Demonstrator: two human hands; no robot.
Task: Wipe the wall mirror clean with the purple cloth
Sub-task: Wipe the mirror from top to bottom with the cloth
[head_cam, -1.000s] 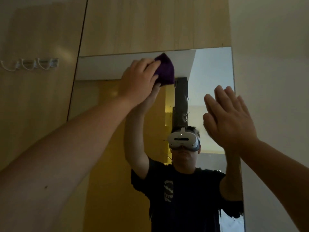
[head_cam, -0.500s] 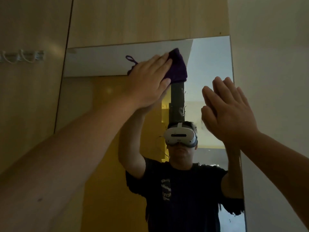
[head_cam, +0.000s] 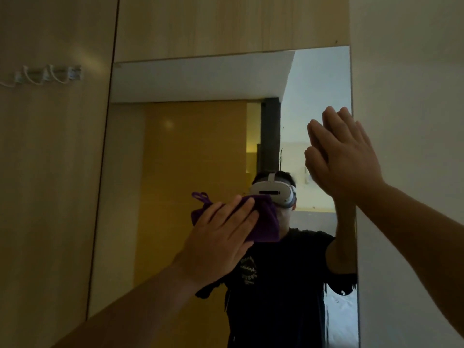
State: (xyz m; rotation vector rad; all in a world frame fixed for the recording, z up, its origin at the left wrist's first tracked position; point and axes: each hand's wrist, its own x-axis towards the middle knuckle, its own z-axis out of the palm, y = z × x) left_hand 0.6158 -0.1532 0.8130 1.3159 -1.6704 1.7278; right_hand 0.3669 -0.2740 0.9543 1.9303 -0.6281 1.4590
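Note:
The tall wall mirror (head_cam: 190, 136) fills the middle of the head view, set between wooden panels and a pale wall. My left hand (head_cam: 221, 239) lies flat over the purple cloth (head_cam: 266, 222) and presses it against the glass near the mirror's middle height. A small loop of the cloth sticks out at its upper left. My right hand (head_cam: 344, 156) rests flat with fingers together against the mirror's right edge and holds nothing. The glass reflects a person with a white headset and dark shirt.
Wooden wall panels (head_cam: 50, 172) stand left of and above the mirror. A small rack of white hooks (head_cam: 47, 75) hangs on the left panel. A pale wall (head_cam: 406, 96) juts out along the mirror's right edge.
My left hand has swept the purple cloth from the mirror's top edge down to about mid height. My right hand has stayed at the right edge.

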